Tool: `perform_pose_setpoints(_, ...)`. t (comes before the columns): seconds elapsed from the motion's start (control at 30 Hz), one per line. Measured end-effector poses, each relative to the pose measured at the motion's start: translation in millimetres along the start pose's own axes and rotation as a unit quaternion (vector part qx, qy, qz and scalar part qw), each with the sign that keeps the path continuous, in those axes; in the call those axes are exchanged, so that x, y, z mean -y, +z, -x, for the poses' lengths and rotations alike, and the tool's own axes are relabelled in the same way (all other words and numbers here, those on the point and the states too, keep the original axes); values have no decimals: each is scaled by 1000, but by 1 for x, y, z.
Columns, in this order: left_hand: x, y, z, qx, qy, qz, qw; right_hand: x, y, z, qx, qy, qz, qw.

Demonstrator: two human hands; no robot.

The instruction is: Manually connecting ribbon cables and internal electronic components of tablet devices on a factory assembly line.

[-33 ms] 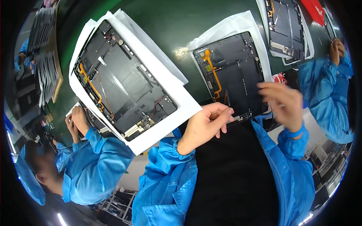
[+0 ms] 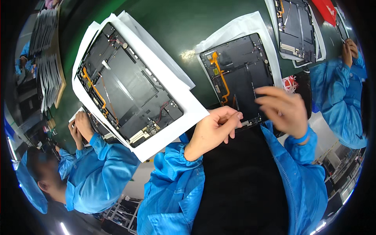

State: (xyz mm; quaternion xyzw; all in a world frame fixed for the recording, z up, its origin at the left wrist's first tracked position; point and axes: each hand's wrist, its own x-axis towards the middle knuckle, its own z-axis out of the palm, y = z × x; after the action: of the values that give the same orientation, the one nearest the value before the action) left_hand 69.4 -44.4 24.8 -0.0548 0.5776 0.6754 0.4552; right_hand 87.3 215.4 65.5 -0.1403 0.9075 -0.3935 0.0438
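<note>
While a dark green work surface (image 2: 164, 23) fills the upper half of the view, three opened tablet-like devices lie on white sheets across it. The largest, an open device (image 2: 127, 88) on white paper (image 2: 184, 113), sits at ten o'clock. A second open device (image 2: 239, 76) with an orange ribbon cable (image 2: 220, 76) lies at one o'clock, directly ahead of the person. A third device (image 2: 297, 27) lies at two o'clock.

The person wears blue sleeves. The left hand (image 2: 213, 131), near centre, rests at the lower edge of the second device, fingers curled loosely together, thumb along them; whether anything small is pinched cannot be told. The right hand (image 2: 284, 109), at three o'clock, hovers over that device's lower right corner, fingers loosely bent and slightly spread, holding nothing visible.

The work appears to be at the stage of handling this device's inner parts; the next move likely calls for steady, fine fingertip placement.

Co-workers' hands show at eight o'clock (image 2: 80, 125) and two o'clock (image 2: 350, 51).
</note>
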Motion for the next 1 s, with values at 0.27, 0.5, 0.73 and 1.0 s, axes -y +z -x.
perform_pose_setpoints(0.27, -4, -13, -21, -101, 411, -392, 817, -22, 46, -31, -12, -99, -58, 993)
perform_pose_setpoints(0.5, -1, -43, -44, -83, 398, -584, 702, -38, 45, -61, -137, -61, 23, 988)
perform_pose_setpoints(0.73, 4, -51, -47, -64, 415, -578, 700, -48, 53, -72, -146, -2, 26, 989)
perform_pose_setpoints(1.0, 4, -51, -47, -68, 412, -584, 696, -51, 56, -74, -150, 6, 31, 988)
